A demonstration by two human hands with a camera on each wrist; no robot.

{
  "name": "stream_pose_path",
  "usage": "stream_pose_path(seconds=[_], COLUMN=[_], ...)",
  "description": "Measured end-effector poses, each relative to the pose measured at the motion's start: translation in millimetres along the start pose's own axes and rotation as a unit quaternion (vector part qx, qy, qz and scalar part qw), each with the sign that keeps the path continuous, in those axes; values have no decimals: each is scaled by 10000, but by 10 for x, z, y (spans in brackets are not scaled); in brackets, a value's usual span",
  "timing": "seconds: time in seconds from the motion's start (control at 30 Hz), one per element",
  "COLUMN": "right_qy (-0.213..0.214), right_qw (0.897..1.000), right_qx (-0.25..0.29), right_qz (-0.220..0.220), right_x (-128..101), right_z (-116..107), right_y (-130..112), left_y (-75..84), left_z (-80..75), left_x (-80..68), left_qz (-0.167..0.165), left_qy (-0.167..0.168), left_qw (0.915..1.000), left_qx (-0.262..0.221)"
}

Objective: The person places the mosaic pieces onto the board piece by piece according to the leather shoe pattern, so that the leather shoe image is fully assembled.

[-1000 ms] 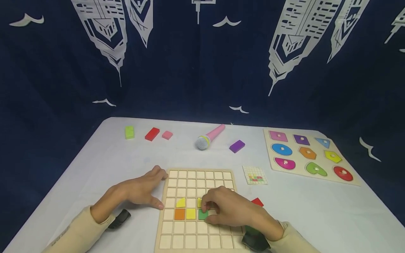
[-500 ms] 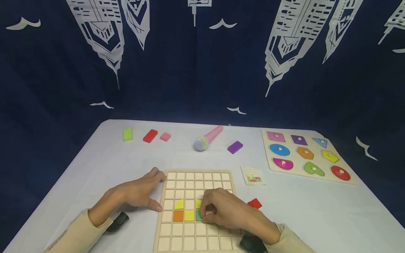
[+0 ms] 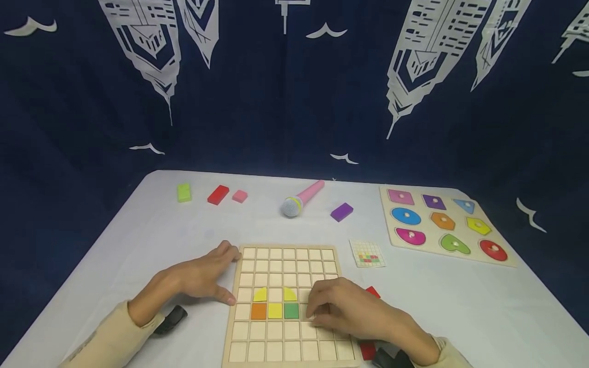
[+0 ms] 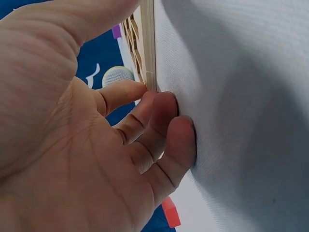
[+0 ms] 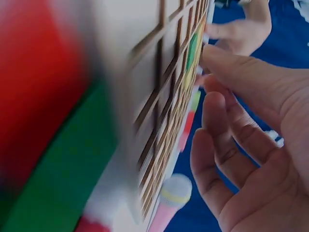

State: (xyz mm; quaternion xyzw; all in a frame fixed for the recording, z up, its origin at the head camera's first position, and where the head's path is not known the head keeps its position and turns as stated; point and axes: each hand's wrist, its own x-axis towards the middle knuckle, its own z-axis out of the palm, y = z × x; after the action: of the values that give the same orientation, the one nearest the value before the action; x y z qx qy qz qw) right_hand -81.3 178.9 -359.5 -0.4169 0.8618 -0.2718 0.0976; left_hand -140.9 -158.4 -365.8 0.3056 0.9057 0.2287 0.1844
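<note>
A wooden grid board (image 3: pixel 274 331) lies in front of me in the head view. Set in one of its rows are an orange square tile (image 3: pixel 258 311), a yellow square tile (image 3: pixel 275 311) and a green square tile (image 3: pixel 291 311). Two yellow quarter-round tiles (image 3: pixel 259 295) sit in the row behind. My left hand (image 3: pixel 202 273) touches the board's left edge with thumb and fingertips, fingers relaxed. Over the board's right part hovers my right hand (image 3: pixel 347 306), just right of the green tile. Its fingers are loosely bent, with nothing showing between them in the right wrist view.
Red pieces (image 3: pixel 368 350) and a green piece (image 5: pixel 63 164) lie by the board's right edge. Behind stand a pattern card (image 3: pixel 367 254), a shape puzzle (image 3: pixel 444 221), a pink toy microphone (image 3: pixel 303 199), a purple block (image 3: pixel 342 211), a red block (image 3: pixel 218 194) and a lime block (image 3: pixel 184 192).
My right hand has let go of the green square tile, which lies flat in its cell, and moved right. The right quarter-round tile is uncovered. My left hand stays at the board's edge.
</note>
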Motion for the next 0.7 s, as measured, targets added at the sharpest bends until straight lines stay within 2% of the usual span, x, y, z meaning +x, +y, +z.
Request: stream_pose_path(seconds=[0.07,0.2,0.43,0.7], right_qy=[95,134,-49,-369], right_qw=[9999,9989,9942,9894], right_qx=[65,137,165,242], right_qz=[44,417,1061,1385], right_x=[-102,-290,-530,-665], right_z=[-43,-115,-190,-213], right_y=[62,156,240,291], left_y=[10,17,10,1], left_z=[-17,-28,-22,-5], left_x=[13,27,28,16], left_qz=[14,-3,-120,-71], left_qy=[-12,-20,4,31], left_qw=[10000,10000,9999,10000], left_qx=[-38,-42,-33,-38])
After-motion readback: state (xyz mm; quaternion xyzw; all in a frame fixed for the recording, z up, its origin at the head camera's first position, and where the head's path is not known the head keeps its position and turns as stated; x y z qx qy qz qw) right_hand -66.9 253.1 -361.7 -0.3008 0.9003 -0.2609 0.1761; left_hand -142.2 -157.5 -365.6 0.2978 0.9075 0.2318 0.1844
